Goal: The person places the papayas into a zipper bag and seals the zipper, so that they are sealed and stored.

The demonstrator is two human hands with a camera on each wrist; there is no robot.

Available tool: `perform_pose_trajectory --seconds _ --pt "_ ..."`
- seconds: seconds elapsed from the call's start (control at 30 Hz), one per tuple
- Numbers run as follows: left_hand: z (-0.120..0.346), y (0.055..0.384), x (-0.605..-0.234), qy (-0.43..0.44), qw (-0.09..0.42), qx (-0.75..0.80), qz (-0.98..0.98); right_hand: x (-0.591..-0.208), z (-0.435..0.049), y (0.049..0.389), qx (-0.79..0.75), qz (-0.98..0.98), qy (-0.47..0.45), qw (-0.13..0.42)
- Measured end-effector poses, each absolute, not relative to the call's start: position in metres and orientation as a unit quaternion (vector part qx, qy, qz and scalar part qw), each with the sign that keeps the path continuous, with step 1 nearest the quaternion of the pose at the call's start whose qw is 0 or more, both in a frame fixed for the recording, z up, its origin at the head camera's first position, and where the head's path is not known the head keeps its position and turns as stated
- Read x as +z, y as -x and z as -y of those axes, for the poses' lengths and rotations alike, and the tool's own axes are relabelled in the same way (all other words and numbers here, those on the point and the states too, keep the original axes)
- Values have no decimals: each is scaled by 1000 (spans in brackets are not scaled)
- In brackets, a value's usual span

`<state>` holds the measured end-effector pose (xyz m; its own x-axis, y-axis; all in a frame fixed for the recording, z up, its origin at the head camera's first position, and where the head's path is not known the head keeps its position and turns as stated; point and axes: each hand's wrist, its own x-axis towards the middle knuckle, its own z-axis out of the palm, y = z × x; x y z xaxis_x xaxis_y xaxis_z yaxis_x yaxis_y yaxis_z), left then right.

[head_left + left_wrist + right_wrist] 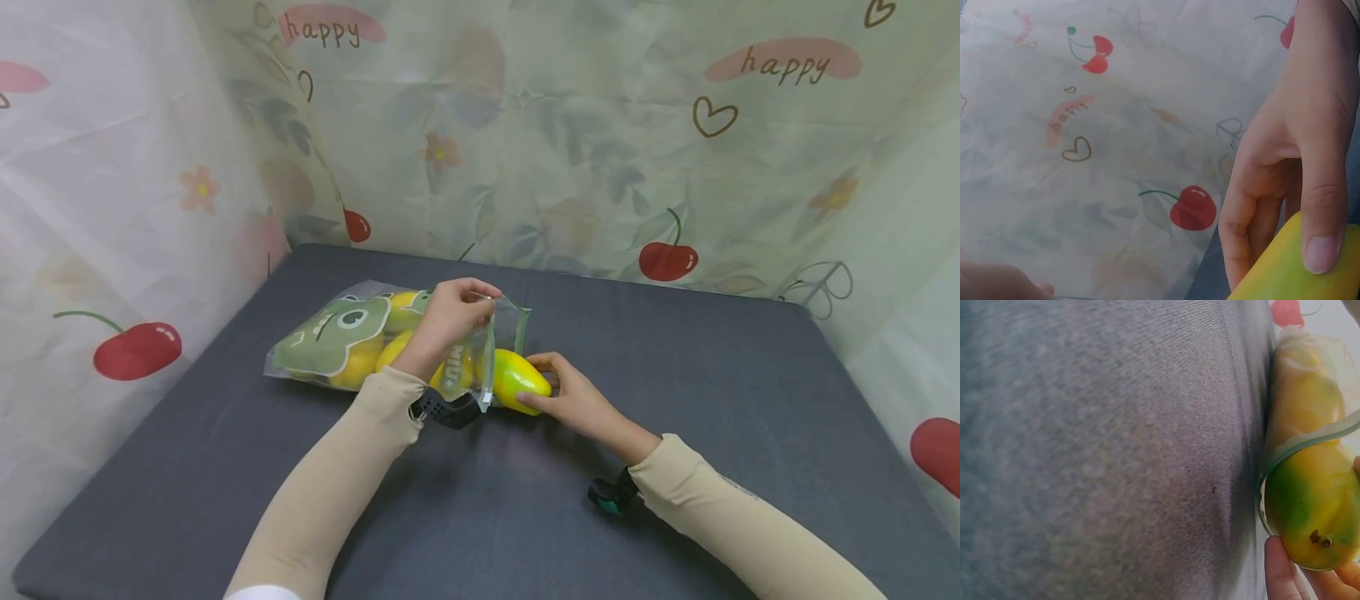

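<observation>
A clear zip bag [360, 287] with a green cartoon face lies on its side, several yellow fruits inside. Its mouth faces right, and my left hand [453, 315] pinches the upper edge of that opening. A yellow-green mango [517, 379] sits at the mouth, partly inside the green zip rim. My right hand [573, 398] grips the mango's outer end, thumb on the near side and fingers behind. In the right wrist view the rim curves round the mango [1316, 500], whose brown stem end faces out. The left wrist view has the right thumb [1322, 244] lying along the mango's skin.
Everything rests on a dark grey cloth-covered table [712, 400]. Printed curtains [525, 150] with cherries, flowers and hearts hang behind and along both sides. A thin wire stand [821, 283] shows at the back right corner. Each wrist wears a black band.
</observation>
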<state>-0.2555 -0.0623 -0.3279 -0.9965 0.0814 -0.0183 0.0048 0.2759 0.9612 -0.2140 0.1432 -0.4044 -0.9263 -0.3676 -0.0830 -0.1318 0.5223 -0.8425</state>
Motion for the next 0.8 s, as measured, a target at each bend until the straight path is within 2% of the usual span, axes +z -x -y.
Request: perform_pose_trajectory --seconds 0.4,0.8 --pt "62 256 -327 -26 34 609 -792 -405 -139 217 -480 -853 162 124" --pt "62 256 -326 -22 39 612 -789 -405 -134 221 -524 -825 157 145"
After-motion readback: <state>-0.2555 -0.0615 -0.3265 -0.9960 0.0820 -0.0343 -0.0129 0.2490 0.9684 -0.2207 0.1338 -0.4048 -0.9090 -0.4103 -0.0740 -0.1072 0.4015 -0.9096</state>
